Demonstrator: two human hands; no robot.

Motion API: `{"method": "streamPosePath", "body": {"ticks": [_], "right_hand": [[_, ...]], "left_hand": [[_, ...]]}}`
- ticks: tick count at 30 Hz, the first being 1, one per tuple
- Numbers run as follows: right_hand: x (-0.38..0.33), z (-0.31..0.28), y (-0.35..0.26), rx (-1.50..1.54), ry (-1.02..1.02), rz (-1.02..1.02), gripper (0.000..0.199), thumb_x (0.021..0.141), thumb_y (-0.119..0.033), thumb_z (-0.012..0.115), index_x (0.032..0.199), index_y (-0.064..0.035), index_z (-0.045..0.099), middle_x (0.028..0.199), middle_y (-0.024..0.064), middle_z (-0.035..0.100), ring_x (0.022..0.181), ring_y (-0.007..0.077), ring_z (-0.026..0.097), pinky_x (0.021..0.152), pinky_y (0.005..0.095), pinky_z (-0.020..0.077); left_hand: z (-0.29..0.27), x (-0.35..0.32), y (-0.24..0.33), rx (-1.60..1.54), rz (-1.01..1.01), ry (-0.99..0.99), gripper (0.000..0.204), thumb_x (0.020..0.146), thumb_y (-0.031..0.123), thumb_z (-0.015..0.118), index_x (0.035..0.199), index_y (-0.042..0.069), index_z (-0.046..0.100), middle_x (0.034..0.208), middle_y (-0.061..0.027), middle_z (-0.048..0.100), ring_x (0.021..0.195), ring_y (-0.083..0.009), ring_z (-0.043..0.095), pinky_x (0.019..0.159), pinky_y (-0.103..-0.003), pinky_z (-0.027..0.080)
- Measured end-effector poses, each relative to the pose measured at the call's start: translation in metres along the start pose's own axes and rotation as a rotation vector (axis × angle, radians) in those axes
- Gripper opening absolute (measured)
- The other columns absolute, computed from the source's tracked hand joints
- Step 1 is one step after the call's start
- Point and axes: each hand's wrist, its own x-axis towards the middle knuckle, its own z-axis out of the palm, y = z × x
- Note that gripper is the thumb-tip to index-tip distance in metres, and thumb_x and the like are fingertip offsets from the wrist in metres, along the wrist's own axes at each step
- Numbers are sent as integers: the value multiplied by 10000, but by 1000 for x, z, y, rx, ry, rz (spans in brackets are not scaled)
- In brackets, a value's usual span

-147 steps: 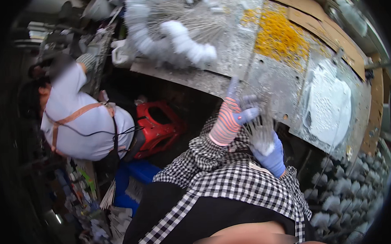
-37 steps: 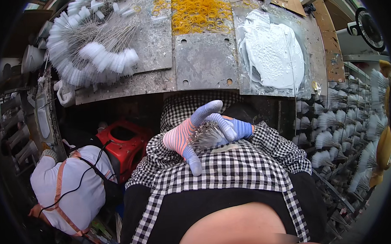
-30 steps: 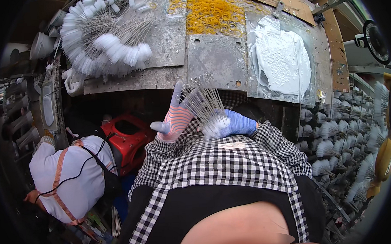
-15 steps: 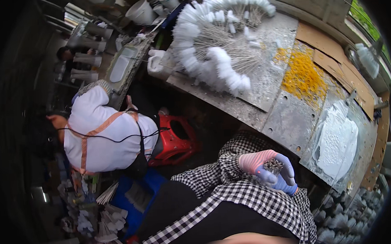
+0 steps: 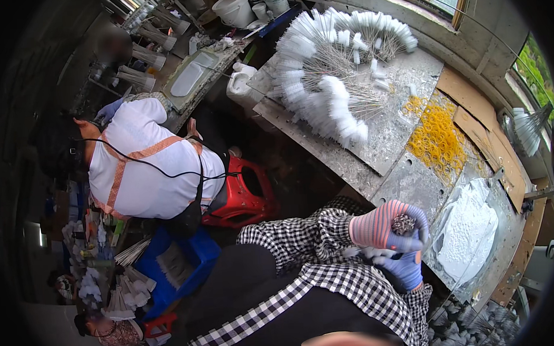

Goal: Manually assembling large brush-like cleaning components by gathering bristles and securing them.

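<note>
My left hand, in a pink-and-blue striped glove, is closed round a bundle of small wire brushes. The packed wire ends stick up between thumb and fingers, and white bristles show below the hand. Just beneath, my right hand in a blue glove has its fingers drawn together close against the left fingertips and the bundle. Whatever it pinches is hidden. Both hands are over my lap, beside the worktable's near edge.
On the table lie a large curved pile of white-bristled wire brushes, yellow rubber bands and a white slab. More brushes are at lower right. A co-worker in white sits left on a red stool, near a blue bin.
The view has shifted, moving the table and co-worker in the picture. My left hand has turned, so white bristles now show beneath it. More of my right hand is visible below the left.
</note>
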Motion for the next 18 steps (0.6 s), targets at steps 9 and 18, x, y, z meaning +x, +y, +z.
{"method": "streamPosePath", "body": {"ticks": [9,18], "right_hand": [[108,-23,70,-989,7,72,610,953,-307,667,1457,-74,415,1414,113,528,1272,258,552,1081,373,434],[109,-34,27,-700,413,-336,964,602,-374,901,1384,-21,462,1233,211,576,1148,395,560,997,465,455]], "left_hand": [[-12,95,-92,489,185,145,257,810,157,815,1008,30,711,955,-84,725,887,-166,685,802,-323,546],[-23,89,-56,242,52,90,137,937,83,722,1066,37,708,876,24,689,798,-30,610,701,-204,500]]}}
